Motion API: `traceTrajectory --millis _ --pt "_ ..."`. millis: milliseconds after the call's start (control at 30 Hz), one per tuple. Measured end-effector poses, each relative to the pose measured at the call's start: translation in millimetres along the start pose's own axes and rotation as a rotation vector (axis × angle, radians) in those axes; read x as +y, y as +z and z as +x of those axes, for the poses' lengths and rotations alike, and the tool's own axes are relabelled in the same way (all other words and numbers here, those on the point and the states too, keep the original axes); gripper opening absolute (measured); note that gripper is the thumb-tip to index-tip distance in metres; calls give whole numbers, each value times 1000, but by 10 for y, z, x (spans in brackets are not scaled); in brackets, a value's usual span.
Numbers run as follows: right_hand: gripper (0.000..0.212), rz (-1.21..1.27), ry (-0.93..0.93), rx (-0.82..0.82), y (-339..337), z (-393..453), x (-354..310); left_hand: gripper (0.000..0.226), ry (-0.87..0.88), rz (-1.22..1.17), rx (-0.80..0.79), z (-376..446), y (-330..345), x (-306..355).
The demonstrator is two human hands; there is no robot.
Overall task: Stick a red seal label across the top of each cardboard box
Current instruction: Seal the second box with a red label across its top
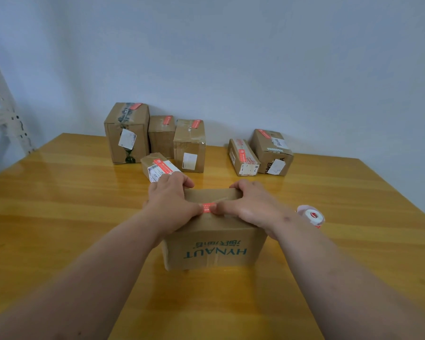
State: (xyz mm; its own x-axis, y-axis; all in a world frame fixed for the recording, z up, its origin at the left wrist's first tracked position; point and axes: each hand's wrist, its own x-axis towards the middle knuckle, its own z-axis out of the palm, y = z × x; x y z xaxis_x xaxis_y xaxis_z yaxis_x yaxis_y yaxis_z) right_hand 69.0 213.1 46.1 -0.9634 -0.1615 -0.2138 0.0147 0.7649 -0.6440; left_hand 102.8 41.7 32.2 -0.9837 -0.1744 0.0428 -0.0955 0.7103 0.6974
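A cardboard box (215, 249) printed "HYNAUT" stands in the middle of the wooden table, close to me. A red seal label (206, 207) lies across its top near the front edge. My left hand (171, 202) and my right hand (249, 204) both sit on the box top. Their fingers curl over the box's far edge, and both thumbs press on the label from either side. Most of the label is hidden under the thumbs.
A roll of red labels (310, 215) lies on the table (59, 217) just right of my right wrist. Several cardboard boxes bearing red labels stand at the back: a cluster (157, 138) at the left and two (260, 153) at the right. A white metal rack (3, 114) stands far left.
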Motion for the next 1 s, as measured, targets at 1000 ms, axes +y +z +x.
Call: traceTrajectory --millis 1000 --pt "87 435 -96 -310 -300 -125 364 49 -69 -572 -311 -113 -348 -166"
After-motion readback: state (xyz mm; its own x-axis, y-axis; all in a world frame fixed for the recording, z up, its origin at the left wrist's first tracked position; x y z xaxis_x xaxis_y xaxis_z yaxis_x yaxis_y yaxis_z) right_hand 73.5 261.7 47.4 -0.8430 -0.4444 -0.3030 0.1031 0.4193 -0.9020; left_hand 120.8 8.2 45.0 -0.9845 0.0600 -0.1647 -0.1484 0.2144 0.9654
